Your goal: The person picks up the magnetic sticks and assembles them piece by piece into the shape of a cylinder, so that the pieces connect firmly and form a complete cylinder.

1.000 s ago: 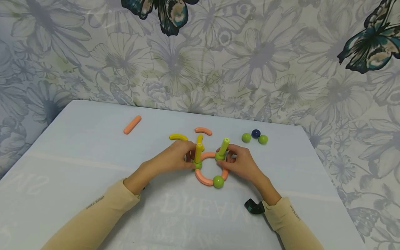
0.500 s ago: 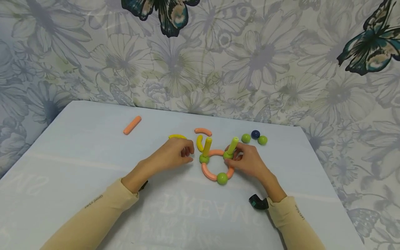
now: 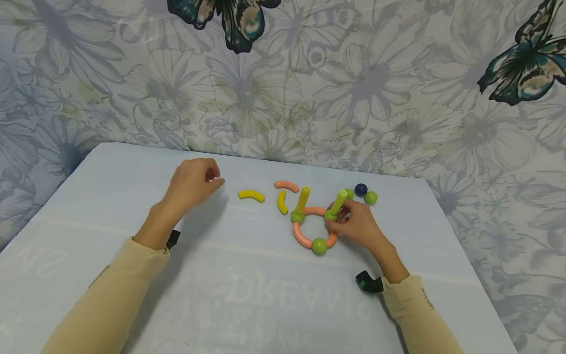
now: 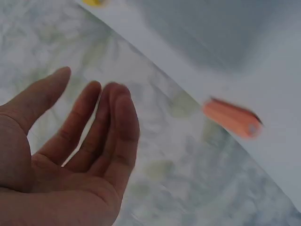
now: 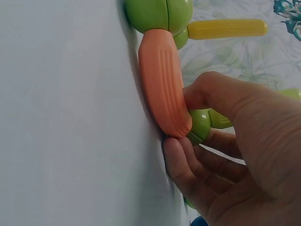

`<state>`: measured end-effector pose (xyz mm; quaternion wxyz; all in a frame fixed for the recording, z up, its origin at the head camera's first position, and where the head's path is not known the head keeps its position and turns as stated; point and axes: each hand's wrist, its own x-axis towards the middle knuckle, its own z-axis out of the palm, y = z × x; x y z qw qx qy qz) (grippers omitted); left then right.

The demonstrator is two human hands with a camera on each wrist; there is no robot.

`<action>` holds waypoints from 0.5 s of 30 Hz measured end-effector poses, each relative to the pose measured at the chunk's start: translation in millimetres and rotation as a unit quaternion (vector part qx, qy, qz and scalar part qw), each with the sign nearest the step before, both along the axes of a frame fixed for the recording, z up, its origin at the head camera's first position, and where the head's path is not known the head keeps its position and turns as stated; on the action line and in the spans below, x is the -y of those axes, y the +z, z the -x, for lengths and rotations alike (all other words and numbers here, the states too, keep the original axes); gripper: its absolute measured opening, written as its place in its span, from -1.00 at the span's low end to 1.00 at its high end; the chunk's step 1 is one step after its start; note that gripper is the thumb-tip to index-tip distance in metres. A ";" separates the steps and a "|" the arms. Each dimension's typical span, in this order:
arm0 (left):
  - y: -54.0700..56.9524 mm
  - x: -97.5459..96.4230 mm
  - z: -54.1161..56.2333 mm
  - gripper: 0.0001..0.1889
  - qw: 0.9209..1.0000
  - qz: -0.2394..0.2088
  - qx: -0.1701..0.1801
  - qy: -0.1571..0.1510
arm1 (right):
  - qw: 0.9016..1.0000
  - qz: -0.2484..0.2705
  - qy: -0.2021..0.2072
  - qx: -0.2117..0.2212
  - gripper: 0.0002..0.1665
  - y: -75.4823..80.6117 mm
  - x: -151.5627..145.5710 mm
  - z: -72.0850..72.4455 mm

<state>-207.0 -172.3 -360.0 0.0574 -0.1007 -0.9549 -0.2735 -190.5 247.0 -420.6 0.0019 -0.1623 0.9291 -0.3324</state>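
Note:
A ring of orange curved pieces (image 3: 302,236) joined by green balls (image 3: 319,246) lies on the table. From its two back balls rise a yellow rod (image 3: 302,199) and a light green rod (image 3: 339,201), both tilted. My right hand (image 3: 358,223) pinches the ring at its back right ball, thumb and fingers around the joint with an orange curved piece (image 5: 164,84). My left hand (image 3: 192,182) is raised over the table's left side with nothing in it, fingers loosely bent. Near it in the left wrist view lies an orange straight rod (image 4: 230,117), hidden behind the hand in the head view.
Two yellow curved pieces (image 3: 251,195) and a loose orange curved piece (image 3: 286,186) lie left of and behind the ring. Behind my right hand sit a dark blue ball (image 3: 360,190) and two green balls (image 3: 370,197). A patterned wall borders the table's back edge.
My left hand has let go of the ring's left ball and moved left and back. The ring has shifted right and slightly back with my right hand still holding it.

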 end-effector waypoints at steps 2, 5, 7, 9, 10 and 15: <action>-1.4 18.8 4.3 -0.82 0.999 0.021 -0.012 0.037 | 1.000 -0.006 -0.007 -0.004 -0.67 -0.2 -0.7 0.0; -7.5 42.9 10.6 -0.67 0.995 0.048 -0.010 0.082 | 1.000 -0.014 -0.019 -0.005 -0.68 -0.1 -1.4 -0.5; -11.3 54.0 14.1 -0.54 0.993 0.055 0.006 0.104 | 0.999 -0.018 -0.027 -0.004 -0.68 0.0 -1.6 -0.5; -14.7 61.6 17.0 -0.41 0.991 0.057 0.035 0.117 | 0.999 -0.021 -0.034 -0.002 -0.67 0.6 -1.4 -0.9; -16.3 64.3 18.2 -0.40 0.990 0.054 0.050 0.120 | 0.999 -0.024 -0.037 0.000 -0.67 1.0 -1.2 -0.9; -23.1 69.9 19.6 -0.57 0.989 0.035 0.096 0.107 | 0.999 -0.031 -0.041 0.004 -0.66 1.5 0.3 0.2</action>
